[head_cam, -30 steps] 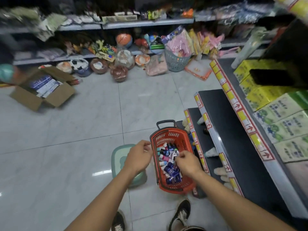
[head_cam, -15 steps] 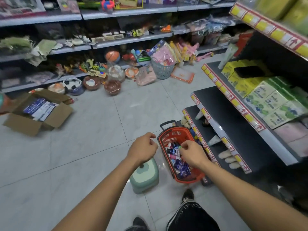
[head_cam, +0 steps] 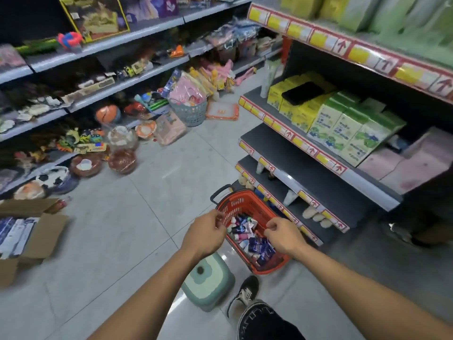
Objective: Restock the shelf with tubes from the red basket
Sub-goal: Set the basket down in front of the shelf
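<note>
While the red basket (head_cam: 255, 212) on the floor holds a heap of tubes (head_cam: 247, 235), the restock looks barely begun: the dark shelf (head_cam: 316, 177) beside it shows bare stretches. Both the left hand (head_cam: 204, 235) and right hand (head_cam: 284, 235) hover over the basket with fingers loosely curled, seemingly holding nothing.
</note>
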### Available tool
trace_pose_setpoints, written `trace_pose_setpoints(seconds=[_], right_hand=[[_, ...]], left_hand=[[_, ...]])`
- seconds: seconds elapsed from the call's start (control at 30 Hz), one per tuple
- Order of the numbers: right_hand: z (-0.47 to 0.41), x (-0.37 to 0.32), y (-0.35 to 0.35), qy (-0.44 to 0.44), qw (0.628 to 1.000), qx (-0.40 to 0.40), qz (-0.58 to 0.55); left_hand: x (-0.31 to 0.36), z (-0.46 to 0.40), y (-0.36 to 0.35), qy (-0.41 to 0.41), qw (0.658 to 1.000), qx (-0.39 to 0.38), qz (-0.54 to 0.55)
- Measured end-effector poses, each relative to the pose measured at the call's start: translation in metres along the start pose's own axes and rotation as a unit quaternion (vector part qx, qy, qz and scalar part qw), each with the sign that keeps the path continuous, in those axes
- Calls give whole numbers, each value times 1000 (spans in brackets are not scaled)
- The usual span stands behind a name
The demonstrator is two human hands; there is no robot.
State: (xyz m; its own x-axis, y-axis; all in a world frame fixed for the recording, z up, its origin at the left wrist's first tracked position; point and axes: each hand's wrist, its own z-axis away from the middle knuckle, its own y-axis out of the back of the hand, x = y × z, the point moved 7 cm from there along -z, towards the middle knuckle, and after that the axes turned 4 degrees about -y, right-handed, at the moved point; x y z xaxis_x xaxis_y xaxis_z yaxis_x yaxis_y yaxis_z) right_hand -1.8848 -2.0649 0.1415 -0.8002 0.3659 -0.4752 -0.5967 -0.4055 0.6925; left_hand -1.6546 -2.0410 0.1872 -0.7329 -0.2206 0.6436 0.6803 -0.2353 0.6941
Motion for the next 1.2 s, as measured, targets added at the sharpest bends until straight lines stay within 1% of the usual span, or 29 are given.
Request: trace_pose_setpoints(seconds=[0.13, 0.4, 0.57, 0.7, 0.9, 1.0, 1.1, 1.2], right_hand=[[-41, 21, 19, -44, 997, 14, -55], [-102, 60, 59, -95, 991, 21, -89], [-116, 82, 70, -119, 985, 42, -116], [-125, 93, 65, -129, 983, 41, -127], [-132, 105, 52, -175, 969, 62, -162], [-134, 104, 47, -214, 957, 87, -178], [-131, 88, 40, -252, 945, 107, -176], [-129, 70, 31, -307, 924, 127, -187]], left_hand=[[32, -58, -2, -32, 999, -19, -29], [95, -168, -9, -48, 996, -50, -49], [121, -203, -25, -70, 989, -94, -89], [137, -224, -35, -91, 981, -138, -105], [145, -264, -51, -130, 959, -206, -147], [143, -286, -59, -157, 945, -245, -149], [138, -309, -64, -183, 924, -298, -153], [132, -333, -61, -215, 903, -339, -154]])
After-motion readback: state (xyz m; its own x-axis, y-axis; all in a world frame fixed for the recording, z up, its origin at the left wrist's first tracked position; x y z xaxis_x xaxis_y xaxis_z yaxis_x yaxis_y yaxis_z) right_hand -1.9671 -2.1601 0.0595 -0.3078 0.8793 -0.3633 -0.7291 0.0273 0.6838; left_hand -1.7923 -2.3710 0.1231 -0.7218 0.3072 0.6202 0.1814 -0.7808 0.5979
